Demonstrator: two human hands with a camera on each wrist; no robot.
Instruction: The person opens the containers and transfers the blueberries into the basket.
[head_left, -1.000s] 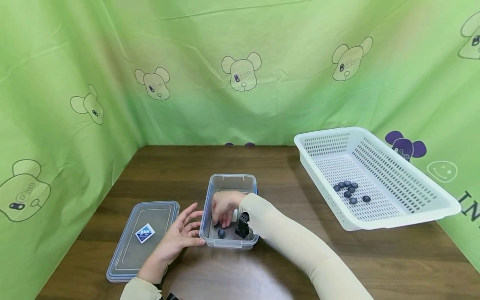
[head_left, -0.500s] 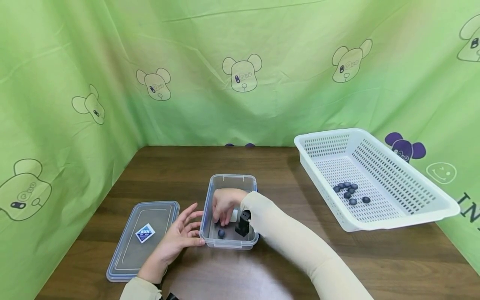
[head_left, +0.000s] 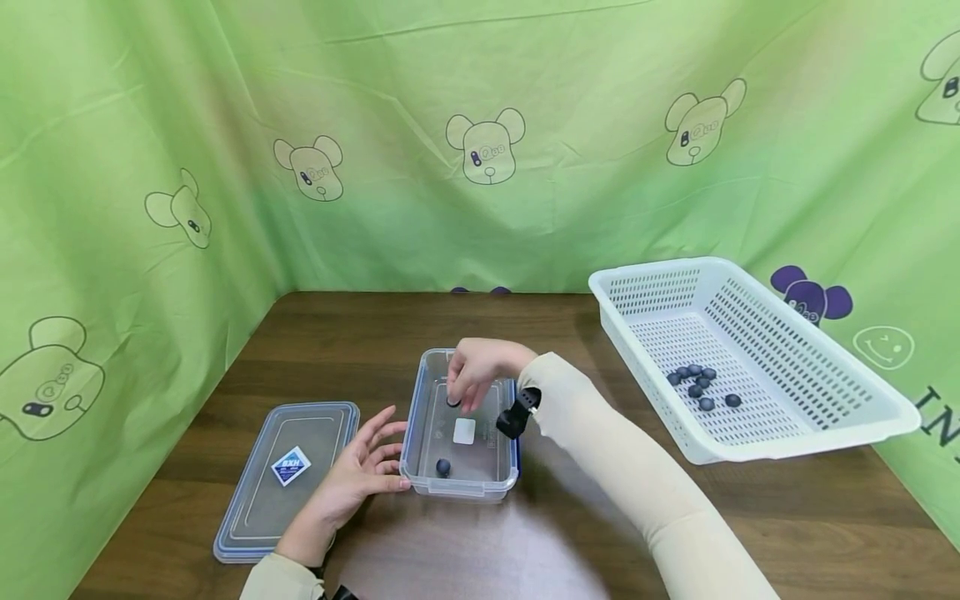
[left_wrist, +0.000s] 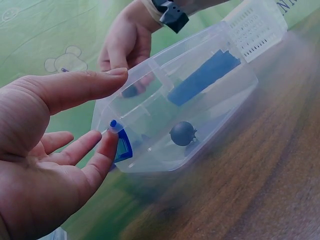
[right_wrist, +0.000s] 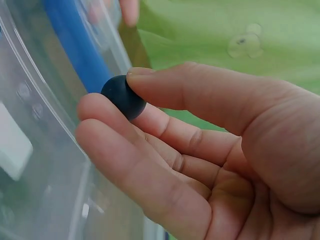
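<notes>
In the head view my right hand [head_left: 483,371] is over the far half of a clear plastic food container [head_left: 465,489], its fingers reaching inside the rim. Between thumb and fingertips it pinches a blueberry [right_wrist: 120,97], which the right wrist view shows closely. Another blueberry [head_left: 443,467] lies on the container's floor close to the near wall; through the clear side it shows as a dark ball in the left wrist view. My left hand [head_left: 354,473] rests against the container's left side with fingers spread and extended, the thumb at the near left corner.
The container's lid [head_left: 315,492] lies on the table at the left, with a blue sticker [head_left: 290,466]. A white perforated basket [head_left: 817,358] stands at the right, holding several blueberries [head_left: 695,383]. Green patterned cloth [head_left: 390,217] hangs around the table.
My right hand has moved up and away from the container's near left part, with the pinched blueberry, uncovering a white square on the container's floor. My left hand has stayed in place.
</notes>
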